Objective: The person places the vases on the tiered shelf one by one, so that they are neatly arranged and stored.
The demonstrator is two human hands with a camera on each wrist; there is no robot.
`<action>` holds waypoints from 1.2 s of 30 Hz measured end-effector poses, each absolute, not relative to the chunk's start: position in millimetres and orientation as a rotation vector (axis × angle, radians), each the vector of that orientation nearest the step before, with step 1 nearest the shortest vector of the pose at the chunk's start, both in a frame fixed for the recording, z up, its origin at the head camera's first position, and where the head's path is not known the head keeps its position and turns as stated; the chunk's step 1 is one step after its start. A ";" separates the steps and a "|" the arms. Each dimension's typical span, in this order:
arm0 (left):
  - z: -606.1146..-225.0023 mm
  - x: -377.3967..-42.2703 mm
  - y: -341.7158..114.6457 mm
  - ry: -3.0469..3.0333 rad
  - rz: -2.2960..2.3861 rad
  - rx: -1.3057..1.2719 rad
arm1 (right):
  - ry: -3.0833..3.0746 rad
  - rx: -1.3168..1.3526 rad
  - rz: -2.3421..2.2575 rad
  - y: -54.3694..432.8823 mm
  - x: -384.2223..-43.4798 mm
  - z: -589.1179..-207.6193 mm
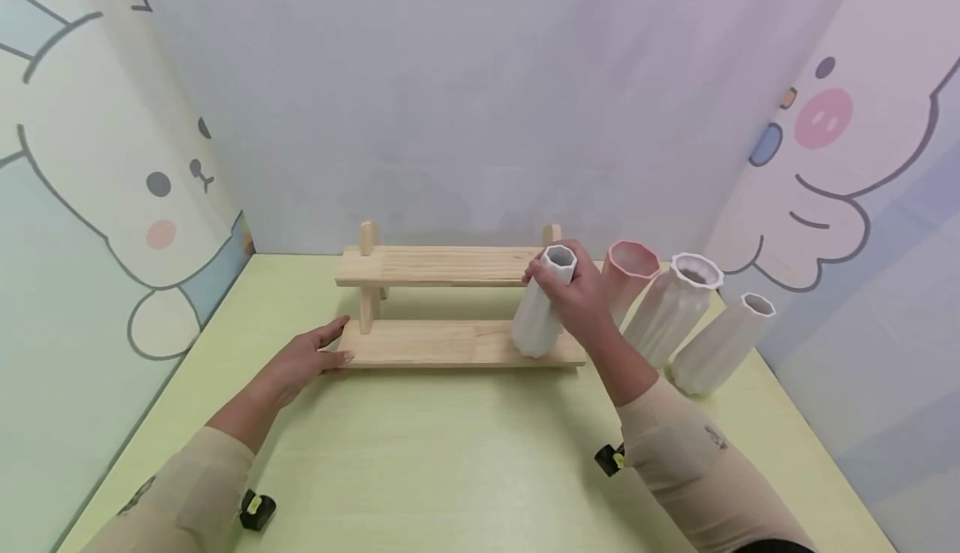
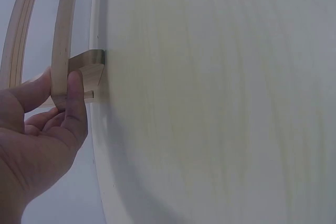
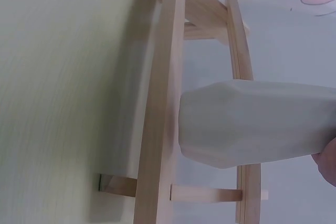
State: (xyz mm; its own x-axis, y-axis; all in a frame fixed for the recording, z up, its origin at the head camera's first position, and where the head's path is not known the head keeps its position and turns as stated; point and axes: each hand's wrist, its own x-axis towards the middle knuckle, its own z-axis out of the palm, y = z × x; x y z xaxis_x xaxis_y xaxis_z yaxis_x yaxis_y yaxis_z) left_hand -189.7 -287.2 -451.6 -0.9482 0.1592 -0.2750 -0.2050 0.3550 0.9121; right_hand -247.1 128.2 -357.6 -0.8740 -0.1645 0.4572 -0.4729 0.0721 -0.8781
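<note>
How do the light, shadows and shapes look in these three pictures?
Head view: evenly bright, soft shadows on the table below the wooden shelf; left wrist view: hazy and bluish, the shelf's boards bowed, probably by the lens; right wrist view: dimmer, a dark shadow alongside the shelf, little detail on the white vase.

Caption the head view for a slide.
Right fingers grip a white vase at the lower shelf of a wooden rack; left fingers hold the shelf's end.

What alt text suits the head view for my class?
A right hand holds a white vase at the right end of the lower board of a wooden shelf; the left hand grips that board's left end. A pink vase and two pale vases stand farther right.
</note>
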 end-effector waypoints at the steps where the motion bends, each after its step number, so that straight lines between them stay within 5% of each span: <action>1: -451.6 -190.0 -287.0 2.304 1.624 -0.042 | -2.121 0.645 1.881 126.6 -246.7 -357.1; 36: -450.3 -189.8 -285.6 2.298 1.628 -0.060 | -2.126 0.764 1.913 63.1 -250.4 -355.2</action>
State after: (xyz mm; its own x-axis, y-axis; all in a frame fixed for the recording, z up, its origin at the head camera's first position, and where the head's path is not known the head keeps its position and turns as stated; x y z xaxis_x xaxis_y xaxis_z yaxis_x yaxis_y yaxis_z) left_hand -189.8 -285.6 -450.3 -0.9469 0.1506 -0.2842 -0.2182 0.3483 0.9116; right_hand -250.4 63.1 -355.2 -0.8516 -0.2511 0.4602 -0.4840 0.0394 -0.8742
